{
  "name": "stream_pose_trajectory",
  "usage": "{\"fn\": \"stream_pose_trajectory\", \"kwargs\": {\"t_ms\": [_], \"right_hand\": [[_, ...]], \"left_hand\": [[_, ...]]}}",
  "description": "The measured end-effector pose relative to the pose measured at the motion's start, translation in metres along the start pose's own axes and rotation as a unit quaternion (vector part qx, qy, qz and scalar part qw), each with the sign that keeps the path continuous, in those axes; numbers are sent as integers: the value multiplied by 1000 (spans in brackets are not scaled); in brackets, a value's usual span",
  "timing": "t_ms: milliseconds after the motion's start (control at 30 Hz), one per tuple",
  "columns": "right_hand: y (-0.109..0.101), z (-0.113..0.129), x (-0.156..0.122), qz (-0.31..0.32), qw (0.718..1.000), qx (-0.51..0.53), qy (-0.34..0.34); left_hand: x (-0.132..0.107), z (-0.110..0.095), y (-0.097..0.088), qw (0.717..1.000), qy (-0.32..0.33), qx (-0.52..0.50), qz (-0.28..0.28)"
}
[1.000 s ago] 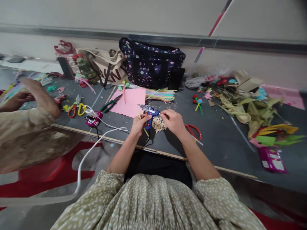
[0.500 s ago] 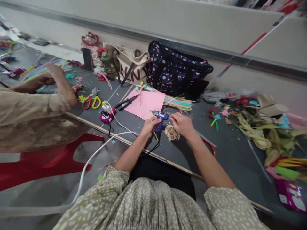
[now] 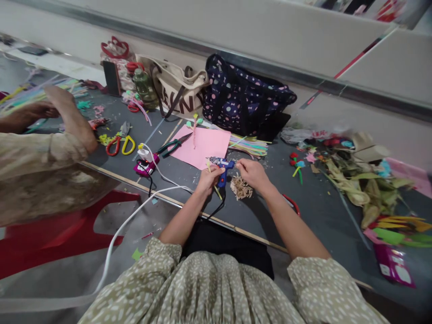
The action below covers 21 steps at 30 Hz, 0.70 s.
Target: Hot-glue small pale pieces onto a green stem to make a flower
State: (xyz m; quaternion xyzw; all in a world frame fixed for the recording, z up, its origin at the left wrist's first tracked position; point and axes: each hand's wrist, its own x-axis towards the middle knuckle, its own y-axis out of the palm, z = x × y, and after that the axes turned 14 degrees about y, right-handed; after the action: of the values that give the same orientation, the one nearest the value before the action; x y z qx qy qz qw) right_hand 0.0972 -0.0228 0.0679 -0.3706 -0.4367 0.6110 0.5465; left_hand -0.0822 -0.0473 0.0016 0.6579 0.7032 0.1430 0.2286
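My left hand (image 3: 209,177) is closed around a yellow stick and rests against the grip of a blue glue gun (image 3: 223,170) on the dark table (image 3: 303,202). My right hand (image 3: 251,173) pinches something small beside the gun's back end; I cannot make out what. Just below my right hand lies a pile of pale straw-like scraps (image 3: 240,188). A pink paper sheet (image 3: 202,144) lies just beyond the gun.
A dotted navy bag (image 3: 246,96) and a beige tote (image 3: 177,92) stand at the back. Green pliers (image 3: 172,146), yellow and red scissors (image 3: 119,144), a pink power strip (image 3: 144,165) with a white cable, dried leaves (image 3: 354,180). Another person's arm (image 3: 50,148) at left.
The view shifted and tilted a little. My hands stay at the glue gun, with the right hand raised slightly off the scrap pile.
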Motion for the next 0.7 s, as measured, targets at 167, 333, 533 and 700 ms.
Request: {"fn": "stream_pose_trajectory", "kwargs": {"t_ms": [167, 333, 533, 700], "right_hand": [[-1, -2, 5, 40, 998, 48, 17], [0, -5, 9, 66, 996, 61, 30], [0, -5, 5, 57, 997, 45, 20], [1, -6, -1, 12, 999, 45, -18]], "left_hand": [[0, -1, 0, 1000, 3, -7, 11], [0, -2, 2, 1000, 5, 5, 1], [-1, 1, 0, 999, 20, 36, 12], [-3, 1, -1, 998, 32, 48, 19]]}}
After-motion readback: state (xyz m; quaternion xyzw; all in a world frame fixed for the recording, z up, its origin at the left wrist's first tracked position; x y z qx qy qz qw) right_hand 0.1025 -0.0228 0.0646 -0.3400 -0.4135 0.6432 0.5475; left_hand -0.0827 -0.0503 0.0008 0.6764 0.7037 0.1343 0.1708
